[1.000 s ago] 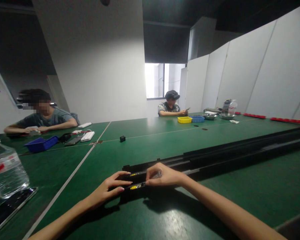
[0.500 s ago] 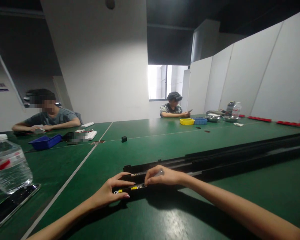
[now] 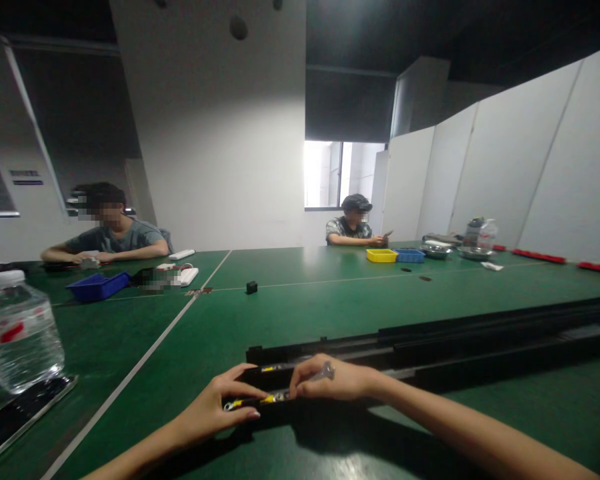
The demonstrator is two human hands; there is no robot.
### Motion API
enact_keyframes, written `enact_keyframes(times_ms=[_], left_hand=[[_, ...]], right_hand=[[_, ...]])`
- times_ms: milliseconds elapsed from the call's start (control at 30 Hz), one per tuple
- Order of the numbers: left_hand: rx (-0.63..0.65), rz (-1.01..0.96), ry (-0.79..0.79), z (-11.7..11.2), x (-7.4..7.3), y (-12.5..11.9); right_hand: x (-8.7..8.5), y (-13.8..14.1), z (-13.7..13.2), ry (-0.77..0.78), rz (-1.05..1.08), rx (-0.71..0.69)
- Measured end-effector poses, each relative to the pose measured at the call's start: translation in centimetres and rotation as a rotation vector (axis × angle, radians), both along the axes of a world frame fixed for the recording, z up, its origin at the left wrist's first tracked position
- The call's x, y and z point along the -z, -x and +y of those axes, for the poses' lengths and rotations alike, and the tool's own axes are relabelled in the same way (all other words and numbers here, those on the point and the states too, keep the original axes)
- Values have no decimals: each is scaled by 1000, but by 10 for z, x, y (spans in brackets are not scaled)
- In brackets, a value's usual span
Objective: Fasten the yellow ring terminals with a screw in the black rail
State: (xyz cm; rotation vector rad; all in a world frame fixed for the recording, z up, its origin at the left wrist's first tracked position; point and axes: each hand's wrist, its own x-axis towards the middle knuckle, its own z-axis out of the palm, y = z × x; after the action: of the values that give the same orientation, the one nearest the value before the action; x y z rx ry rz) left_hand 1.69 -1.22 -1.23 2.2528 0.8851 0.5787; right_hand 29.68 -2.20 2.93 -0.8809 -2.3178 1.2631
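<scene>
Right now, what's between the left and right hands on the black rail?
Head view: between left hand and right hand, a near yellow piece with shiny metal beside it and a far yellow piece show along the black rail.

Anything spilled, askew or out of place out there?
Nothing looks spilled or damaged around the left hand and right hand at the black rails. A small black block looks slightly stray, sitting alone beyond them on the green table.
</scene>
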Motion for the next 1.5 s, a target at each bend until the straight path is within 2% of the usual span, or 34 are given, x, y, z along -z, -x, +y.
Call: enact_keyframes(times_ms=[67,267,400,533,767,933,1167,1500], left_hand=[[-21,-51,3,1,2,0],[35,-117,30,1,1,-2],[53,-123,15,2,2,-2],[65,-123,15,2,2,-1],[69,-101,44,-1,-5,0],[64,-103,38,0,-3,-1],[95,-119,15,1,-1,0],[90,-122,29,1,-3,0]], right_hand=[[1,0,0,-11,-4,7],[2,1,-1,-22,-4,8],[1,0,-5,-105,-26,41],[0,0,-8,-114,-25,55],[-6,2,-9,-21,-14,50],[-9,1,-10,3,29,41],[1,0,-5,152,146,99],[-2,3,-8,147,154,129]])
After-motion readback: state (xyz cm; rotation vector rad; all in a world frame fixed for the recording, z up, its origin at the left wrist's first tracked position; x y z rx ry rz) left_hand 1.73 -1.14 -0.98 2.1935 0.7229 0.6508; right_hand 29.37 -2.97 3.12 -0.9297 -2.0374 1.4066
